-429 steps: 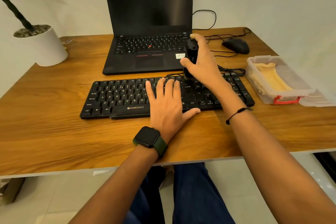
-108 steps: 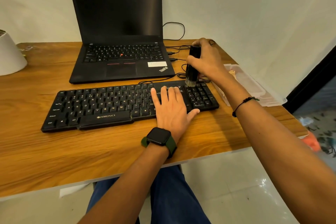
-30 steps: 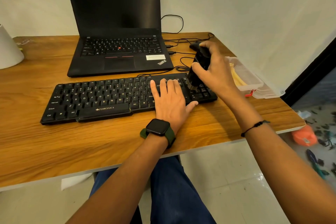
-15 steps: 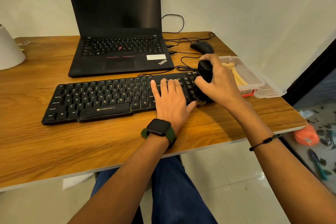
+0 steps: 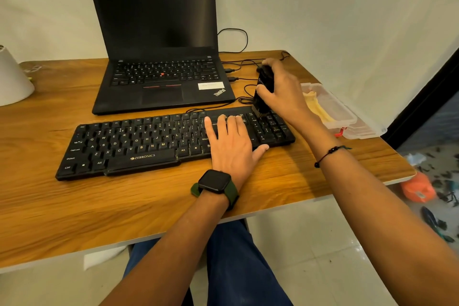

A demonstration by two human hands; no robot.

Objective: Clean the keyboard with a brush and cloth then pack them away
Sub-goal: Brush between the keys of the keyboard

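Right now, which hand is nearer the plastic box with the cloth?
Right. The right hand grips the brush just beside the plastic box; the left hand lies flat on the keyboard, farther away.

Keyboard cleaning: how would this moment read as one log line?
right hand grips brush on keyboard numpad | left hand flat, steadying keyboard | cloth in box

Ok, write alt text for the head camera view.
A right hand grips a black brush upright on the right end of a black keyboard while the left hand lies flat on its keys. Behind stands an open laptop.
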